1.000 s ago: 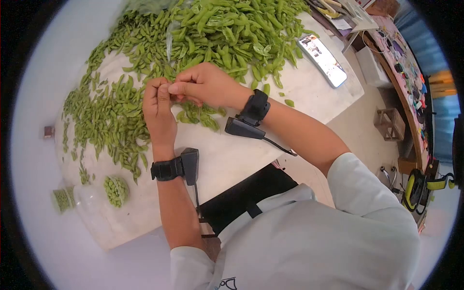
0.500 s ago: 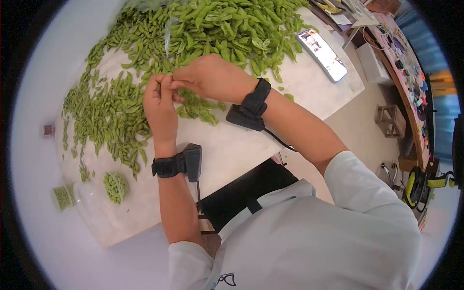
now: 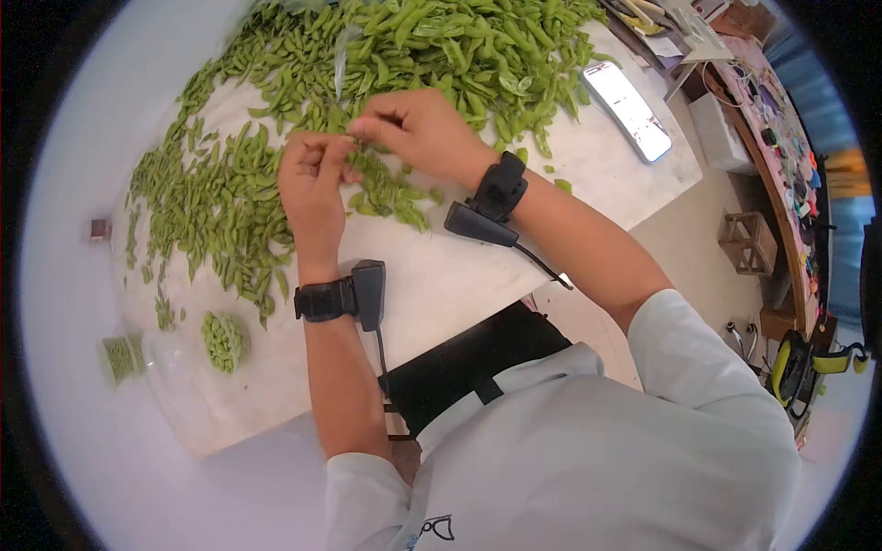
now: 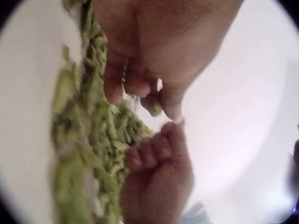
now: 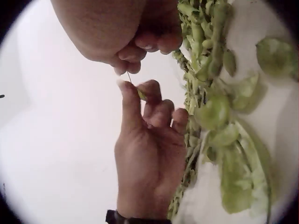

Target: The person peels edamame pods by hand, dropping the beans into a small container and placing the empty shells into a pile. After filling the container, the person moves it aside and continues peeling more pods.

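My left hand (image 3: 312, 193) pinches a small green soybean pod (image 5: 141, 94) between thumb and forefinger, most of it hidden by the fingers. Just beyond those fingertips is my right hand (image 3: 430, 138), its thumb and forefinger pinched on a thin strand (image 5: 129, 78) that runs to the pod. The other fingers of the right hand curl in toward the palm. Opened empty pods (image 3: 393, 195) lie on the white tabletop (image 3: 441, 275) beneath the hands. A large heap of green pods (image 3: 459, 46) rises behind them, with a spread of smaller pods (image 3: 220, 202) to the left.
Shelled green beans (image 3: 222, 342) sit together at the table's left front, near a clear container (image 3: 121, 358) of beans. A lit phone (image 3: 629, 112) lies at the right edge. Clear plastic film (image 3: 342, 60) pokes out of the heap. A wooden stool (image 3: 746, 243) stands on the floor.
The hands were together at the fingertips; my right hand has since drawn a little away, up and to the right. The left hand stays nearly in place. The head view has shifted slightly.
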The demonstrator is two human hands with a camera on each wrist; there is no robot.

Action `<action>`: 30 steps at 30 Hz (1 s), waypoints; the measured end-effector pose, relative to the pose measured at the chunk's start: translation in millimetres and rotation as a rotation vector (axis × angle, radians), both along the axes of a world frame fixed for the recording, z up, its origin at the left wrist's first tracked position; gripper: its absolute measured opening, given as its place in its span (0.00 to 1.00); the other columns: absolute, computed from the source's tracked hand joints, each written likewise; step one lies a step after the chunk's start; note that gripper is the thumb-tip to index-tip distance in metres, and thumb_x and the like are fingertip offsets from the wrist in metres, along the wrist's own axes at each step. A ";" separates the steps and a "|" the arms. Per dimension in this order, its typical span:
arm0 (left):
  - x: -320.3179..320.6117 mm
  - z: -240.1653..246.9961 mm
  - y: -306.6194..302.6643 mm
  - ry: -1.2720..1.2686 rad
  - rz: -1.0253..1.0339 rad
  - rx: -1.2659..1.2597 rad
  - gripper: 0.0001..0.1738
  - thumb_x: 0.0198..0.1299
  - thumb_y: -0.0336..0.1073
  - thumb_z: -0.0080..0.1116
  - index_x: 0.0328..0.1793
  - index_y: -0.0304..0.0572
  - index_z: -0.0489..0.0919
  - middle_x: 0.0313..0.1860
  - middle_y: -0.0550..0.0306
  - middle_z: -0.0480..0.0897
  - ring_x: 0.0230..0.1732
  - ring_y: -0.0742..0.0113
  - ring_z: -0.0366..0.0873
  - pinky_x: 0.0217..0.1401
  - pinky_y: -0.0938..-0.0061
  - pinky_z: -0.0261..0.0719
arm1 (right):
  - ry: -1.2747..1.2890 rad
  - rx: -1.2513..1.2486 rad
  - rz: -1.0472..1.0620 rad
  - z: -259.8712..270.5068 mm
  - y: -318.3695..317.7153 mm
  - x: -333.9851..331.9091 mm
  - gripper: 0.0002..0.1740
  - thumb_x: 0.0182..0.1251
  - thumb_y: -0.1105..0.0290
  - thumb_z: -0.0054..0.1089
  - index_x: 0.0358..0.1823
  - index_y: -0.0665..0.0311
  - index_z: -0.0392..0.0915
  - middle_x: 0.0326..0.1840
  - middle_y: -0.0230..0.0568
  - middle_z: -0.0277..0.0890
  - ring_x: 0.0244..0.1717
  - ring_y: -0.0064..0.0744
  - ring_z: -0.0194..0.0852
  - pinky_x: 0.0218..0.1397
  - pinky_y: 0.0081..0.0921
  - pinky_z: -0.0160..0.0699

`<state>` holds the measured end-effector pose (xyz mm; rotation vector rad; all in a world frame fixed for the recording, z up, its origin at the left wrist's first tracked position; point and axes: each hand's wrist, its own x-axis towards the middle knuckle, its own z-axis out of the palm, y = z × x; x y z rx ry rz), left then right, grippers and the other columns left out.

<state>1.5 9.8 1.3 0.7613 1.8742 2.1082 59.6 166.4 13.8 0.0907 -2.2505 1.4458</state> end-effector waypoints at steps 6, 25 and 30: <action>3.9 9.0 -0.6 0.181 -0.013 -0.249 0.06 0.60 0.33 0.60 0.36 0.38 0.78 0.28 0.66 0.77 0.26 0.80 0.69 0.30 0.83 0.70 | 0.114 -0.108 -0.149 2.6 5.0 1.8 0.13 0.61 0.61 0.61 0.33 0.65 0.81 0.19 0.38 0.73 0.19 0.23 0.66 0.24 0.23 0.66; -0.9 -1.4 -2.8 -0.136 0.037 0.101 0.13 0.64 0.35 0.58 0.46 0.29 0.80 0.39 0.55 0.82 0.31 0.75 0.73 0.36 0.81 0.72 | -0.108 0.001 0.201 -0.6 0.6 0.3 0.15 0.65 0.59 0.58 0.37 0.65 0.75 0.21 0.38 0.69 0.22 0.26 0.62 0.26 0.25 0.63; -4.4 -7.4 -1.7 -0.092 0.015 0.061 0.13 0.63 0.35 0.58 0.43 0.29 0.80 0.37 0.57 0.81 0.31 0.75 0.73 0.36 0.82 0.72 | -0.123 0.116 0.255 1.7 2.3 1.4 0.15 0.68 0.58 0.54 0.37 0.64 0.76 0.22 0.43 0.70 0.22 0.30 0.62 0.27 0.28 0.64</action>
